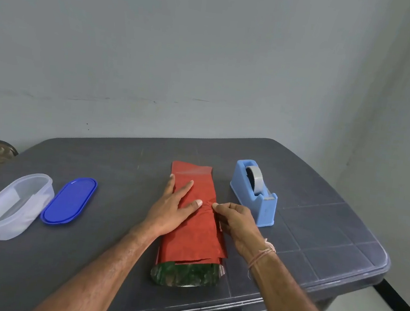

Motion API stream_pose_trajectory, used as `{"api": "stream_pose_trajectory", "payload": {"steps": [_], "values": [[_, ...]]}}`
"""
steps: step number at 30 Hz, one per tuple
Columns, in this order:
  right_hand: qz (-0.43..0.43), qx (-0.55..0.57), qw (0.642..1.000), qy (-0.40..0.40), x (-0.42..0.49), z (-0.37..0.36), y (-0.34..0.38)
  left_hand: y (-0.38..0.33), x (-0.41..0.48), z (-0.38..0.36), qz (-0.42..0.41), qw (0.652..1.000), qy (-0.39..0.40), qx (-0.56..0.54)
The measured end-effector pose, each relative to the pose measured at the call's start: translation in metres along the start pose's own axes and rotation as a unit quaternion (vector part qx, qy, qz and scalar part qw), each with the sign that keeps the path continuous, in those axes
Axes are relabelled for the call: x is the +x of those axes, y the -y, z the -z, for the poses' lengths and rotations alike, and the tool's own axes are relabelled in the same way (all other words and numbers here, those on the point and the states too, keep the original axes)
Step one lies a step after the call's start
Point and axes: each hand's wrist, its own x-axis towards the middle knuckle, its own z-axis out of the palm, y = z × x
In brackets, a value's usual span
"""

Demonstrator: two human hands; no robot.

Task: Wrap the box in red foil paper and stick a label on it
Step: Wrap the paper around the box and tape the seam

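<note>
A long box covered in red foil paper (196, 233) lies lengthwise in the middle of the dark table (110, 170). Its near end shows a green shiny surface (185, 274) below the loose foil edges. My left hand (175, 208) lies flat on the top of the red foil with fingers straight, pressing it down. My right hand (236, 222) is at the right edge of the foil, with thumb and fingertips pinching the paper beside my left thumb. The box itself is hidden under the foil.
A light blue tape dispenser (256, 193) with a roll of tape stands right of the box. A clear plastic container (11, 206) holding white paper and its blue lid (69, 200) lie at the left. The table's front edge is near.
</note>
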Motion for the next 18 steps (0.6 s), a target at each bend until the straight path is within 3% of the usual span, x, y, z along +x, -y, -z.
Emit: {"api": "stream_pose_trajectory", "payload": {"steps": [12,18], "values": [[-0.064,0.064,0.996,0.011,-0.002,-0.003,0.003,0.000,-0.004,0.002,0.018,0.999,-0.011,-0.025],[-0.082,0.062,0.994,0.026,-0.003,-0.007,0.013,0.004,-0.008,0.007,0.018,0.994,-0.012,-0.103]]}}
